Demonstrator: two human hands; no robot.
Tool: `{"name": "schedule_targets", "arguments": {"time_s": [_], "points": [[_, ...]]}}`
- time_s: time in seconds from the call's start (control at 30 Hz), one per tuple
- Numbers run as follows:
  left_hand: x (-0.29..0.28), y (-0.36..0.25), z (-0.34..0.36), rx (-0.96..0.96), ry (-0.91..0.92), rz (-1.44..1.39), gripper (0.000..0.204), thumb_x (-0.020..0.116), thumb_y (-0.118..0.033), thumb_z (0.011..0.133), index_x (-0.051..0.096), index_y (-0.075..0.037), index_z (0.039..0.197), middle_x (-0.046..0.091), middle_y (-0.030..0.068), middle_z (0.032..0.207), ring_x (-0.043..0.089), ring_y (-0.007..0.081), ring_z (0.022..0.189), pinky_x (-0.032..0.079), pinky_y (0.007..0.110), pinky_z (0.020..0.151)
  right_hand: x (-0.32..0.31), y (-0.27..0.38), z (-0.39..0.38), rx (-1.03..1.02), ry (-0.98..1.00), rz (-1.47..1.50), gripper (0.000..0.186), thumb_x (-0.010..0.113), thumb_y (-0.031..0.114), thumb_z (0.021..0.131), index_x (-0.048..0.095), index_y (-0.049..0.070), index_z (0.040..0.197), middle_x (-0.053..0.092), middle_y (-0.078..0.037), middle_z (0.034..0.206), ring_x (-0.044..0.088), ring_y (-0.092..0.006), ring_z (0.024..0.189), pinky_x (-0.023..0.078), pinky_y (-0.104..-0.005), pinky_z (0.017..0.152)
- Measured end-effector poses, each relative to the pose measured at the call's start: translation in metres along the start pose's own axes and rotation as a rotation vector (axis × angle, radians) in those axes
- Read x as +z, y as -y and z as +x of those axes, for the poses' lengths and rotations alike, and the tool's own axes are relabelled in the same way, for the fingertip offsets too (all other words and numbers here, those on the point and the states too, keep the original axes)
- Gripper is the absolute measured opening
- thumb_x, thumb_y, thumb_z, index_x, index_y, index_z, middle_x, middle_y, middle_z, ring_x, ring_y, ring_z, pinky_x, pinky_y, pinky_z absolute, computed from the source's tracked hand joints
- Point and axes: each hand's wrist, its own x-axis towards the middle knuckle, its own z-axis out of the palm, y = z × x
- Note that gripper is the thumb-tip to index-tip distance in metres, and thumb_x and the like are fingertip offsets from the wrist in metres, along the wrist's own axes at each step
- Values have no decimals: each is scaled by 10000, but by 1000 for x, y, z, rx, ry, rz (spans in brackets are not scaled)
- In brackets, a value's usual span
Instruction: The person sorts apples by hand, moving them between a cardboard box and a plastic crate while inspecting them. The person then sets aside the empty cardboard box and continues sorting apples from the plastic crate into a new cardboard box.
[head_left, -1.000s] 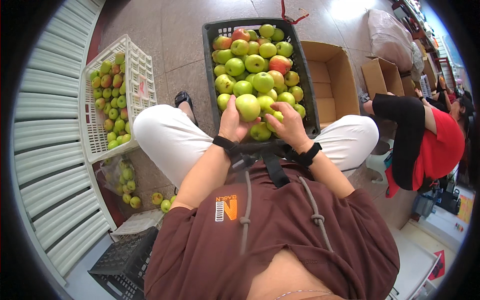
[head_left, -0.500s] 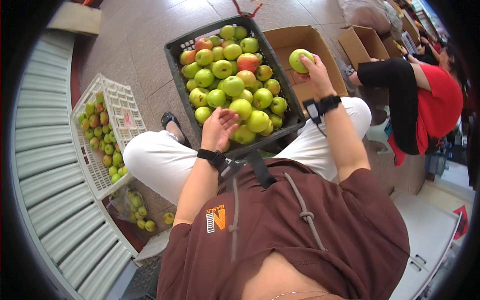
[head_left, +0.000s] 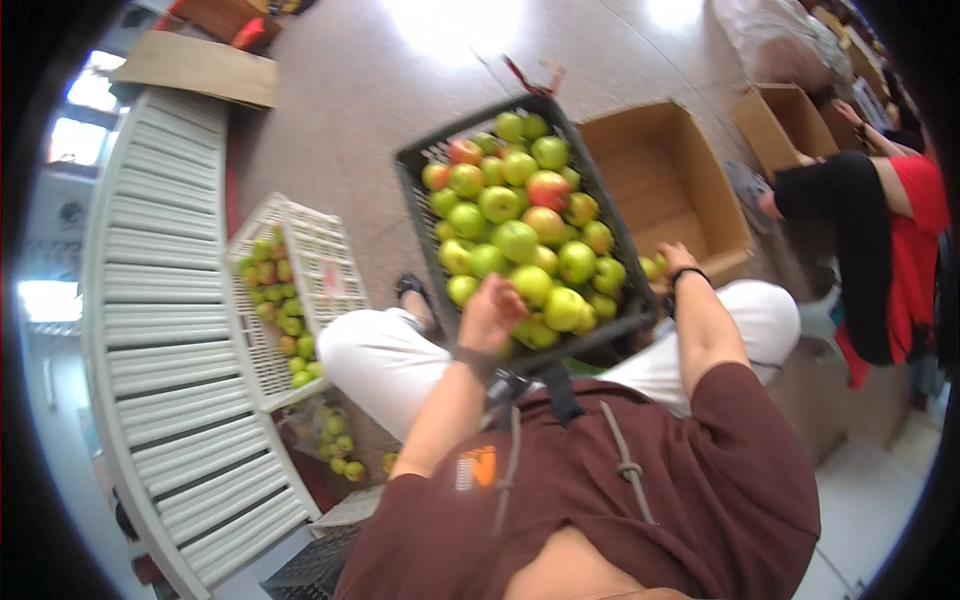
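Observation:
A dark plastic crate (head_left: 408, 190) full of green apples, a few blushed red, stands between my knees. Over its near left part hovers my left hand (head_left: 490, 315), fingers loosely curled and apart, with nothing seen in it. To the right of the crate is an open cardboard box (head_left: 655, 180); its bare bottom shows in the far part. My right hand (head_left: 678, 258) reaches low into the box's near left corner, its fingers round a green apple (head_left: 660, 263). Another green apple (head_left: 647, 268) shows just beside it. The right fingertips are partly hidden and blurred.
A white plastic crate (head_left: 325, 260) of smaller apples stands left, beside a white slatted bench (head_left: 185, 330). A bag of apples (head_left: 335, 435) lies near it. At right a person in red (head_left: 915, 230) sits near another cardboard box (head_left: 790, 125).
My right hand has gone down with the green apple into the near corner of the cardboard box. The left hand stays above the crate. The whole view has shifted and tilted.

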Motion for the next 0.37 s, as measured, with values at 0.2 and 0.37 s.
{"name": "schedule_targets", "arguments": {"time_s": [0.2,0.37], "points": [[-16,9,1,-50,-23,-9,315,433,-368,930,557,-86,867,587,29,638,588,189,597,511,344,597,18,-1,5,16,204,-61,475,595,186,784,466,228,1239,410,-146,1307,441,-317,1186,393,-421,961],[-22,2,2,-68,-60,-19,278,484,-363,909,563,-97,923,608,7,654,600,179,628,512,368,650,24,1,33,30,377,-86,598,666,228,757,408,235,1296,404,-147,1333,444,-274,1205,390,-439,969]]}}
